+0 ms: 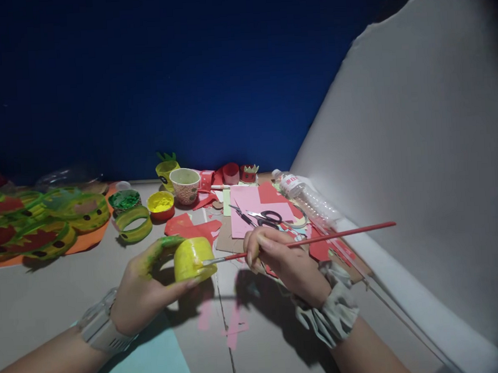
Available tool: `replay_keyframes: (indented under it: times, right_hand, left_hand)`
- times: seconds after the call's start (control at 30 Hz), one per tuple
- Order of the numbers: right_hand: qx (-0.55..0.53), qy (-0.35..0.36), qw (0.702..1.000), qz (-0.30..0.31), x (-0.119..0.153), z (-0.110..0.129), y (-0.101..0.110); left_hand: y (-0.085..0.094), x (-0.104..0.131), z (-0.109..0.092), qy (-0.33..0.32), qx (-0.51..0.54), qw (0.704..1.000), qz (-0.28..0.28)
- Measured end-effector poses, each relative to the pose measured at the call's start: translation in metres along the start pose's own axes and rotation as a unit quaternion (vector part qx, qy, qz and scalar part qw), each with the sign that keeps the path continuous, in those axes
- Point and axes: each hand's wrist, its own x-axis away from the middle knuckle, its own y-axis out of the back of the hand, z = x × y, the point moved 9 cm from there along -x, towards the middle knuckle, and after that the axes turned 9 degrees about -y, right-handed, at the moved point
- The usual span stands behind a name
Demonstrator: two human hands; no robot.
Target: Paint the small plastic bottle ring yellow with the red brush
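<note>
Between the thumb and fingers of my left hand is a yellow-painted cup, tipped on its side above the table. Green and yellow paint stains those fingers. My right hand grips a thin red paintbrush in a pencil hold. The brush's tip touches the yellow side of the cup. Just beyond the cup stand a small pot of yellow paint and a pot of green paint. A green-painted ring lies beside them.
Painted green and yellow rings cover orange paper at left. Scissors lie on pink paper amid red scraps. A paper cup stands behind; a plastic bottle lies at right. Light blue paper is in front.
</note>
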Motion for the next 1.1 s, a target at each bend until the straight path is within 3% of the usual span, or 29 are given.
replay_keyframes:
  times: [0.63, 0.83, 0.97, 1.1]
  right_hand:
    - [0.044, -0.005, 0.999, -0.009, 0.004, 0.007, 0.005]
    - [0.028, -0.003, 0.999, -0.04, 0.003, 0.006, 0.018]
    - [-0.006, 0.004, 0.999, -0.043, 0.002, 0.009, 0.022]
    - [-0.051, -0.013, 0.999, -0.01, 0.001, 0.002, 0.011]
  left_hand:
    - [0.005, -0.003, 0.005, 0.01, 0.033, 0.999, -0.016]
    - [0.009, -0.004, 0.004, 0.015, 0.058, 0.998, -0.036]
    - [0.006, -0.005, 0.005, 0.023, 0.03, 0.999, -0.025]
    - [0.0, -0.002, 0.005, 0.011, 0.008, 1.0, 0.01]
